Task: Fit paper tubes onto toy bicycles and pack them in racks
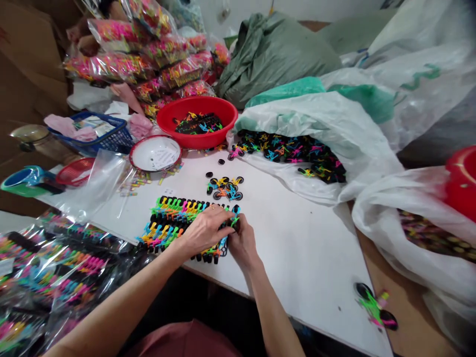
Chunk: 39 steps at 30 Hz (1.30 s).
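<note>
Rows of small toy bicycles in bright colours with black wheels stand packed together on the white table. My left hand reaches over the right part of these rows, its thumb and fingers closing on a small blue and green toy bicycle at their right end. On the other side of that bicycle, my right hand has its fingers bent round it. Just beyond my hands lies a loose group of toy bicycles.
Behind are a red basin, a white red-rimmed bowl and an open white sack of toy bicycles. Bagged toys lie at the left. One larger-looking green bicycle is at the right edge. Another person's hand shows upper left.
</note>
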{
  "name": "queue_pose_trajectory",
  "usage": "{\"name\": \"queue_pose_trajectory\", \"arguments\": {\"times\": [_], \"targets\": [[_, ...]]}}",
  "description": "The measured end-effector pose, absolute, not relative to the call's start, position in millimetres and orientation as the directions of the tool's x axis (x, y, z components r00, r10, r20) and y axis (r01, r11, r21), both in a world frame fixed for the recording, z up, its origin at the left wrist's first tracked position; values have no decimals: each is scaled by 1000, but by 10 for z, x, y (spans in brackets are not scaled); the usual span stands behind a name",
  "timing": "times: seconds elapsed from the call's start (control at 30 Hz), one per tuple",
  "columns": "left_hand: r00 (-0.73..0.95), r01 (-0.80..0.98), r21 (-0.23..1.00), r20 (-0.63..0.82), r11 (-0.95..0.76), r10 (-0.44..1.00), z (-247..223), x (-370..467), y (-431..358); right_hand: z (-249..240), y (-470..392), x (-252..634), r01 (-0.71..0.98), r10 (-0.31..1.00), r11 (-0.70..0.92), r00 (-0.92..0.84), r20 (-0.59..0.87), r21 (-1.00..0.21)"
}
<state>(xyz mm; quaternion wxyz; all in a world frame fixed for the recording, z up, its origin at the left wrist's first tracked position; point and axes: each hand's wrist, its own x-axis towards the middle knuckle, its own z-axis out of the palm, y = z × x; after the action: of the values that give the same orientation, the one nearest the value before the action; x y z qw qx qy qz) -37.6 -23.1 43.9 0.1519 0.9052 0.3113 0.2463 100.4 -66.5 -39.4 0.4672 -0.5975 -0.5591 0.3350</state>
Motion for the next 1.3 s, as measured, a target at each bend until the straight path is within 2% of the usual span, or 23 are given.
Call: {"name": "queue_pose_trajectory", "arguments": {"times": [0.2,0.4,0.5,0.63,0.83,1.07,1.3], "targets": [[702,489,372,368,-789,609,362,-352,-181,-437,-646,939,558,978,107,91,189,-823],[716,461,299,430,-835,549,310,-381,-181,-429,-709,952,542,979,108,86,183,-833],[737,412,321,434,-853,519,267,-399,-114,-373,-904,1150,511,980,79,116,159,-856],[703,419,380,439,-825,559,312,-430,-125,-248,-1085,1314,540,972,45,170,161,-840],[759,480,396,261,-783,597,431,-458,-108,-370,-661,1113,574,971,187,13,237,-797],[724,460,400,348,-793,595,372,-431,-162,-473,-623,1114,552,973,186,12,231,-813],[715,454,405,366,-794,596,413,-374,-193,-453,-636,1098,652,955,231,-9,297,-722]]}}
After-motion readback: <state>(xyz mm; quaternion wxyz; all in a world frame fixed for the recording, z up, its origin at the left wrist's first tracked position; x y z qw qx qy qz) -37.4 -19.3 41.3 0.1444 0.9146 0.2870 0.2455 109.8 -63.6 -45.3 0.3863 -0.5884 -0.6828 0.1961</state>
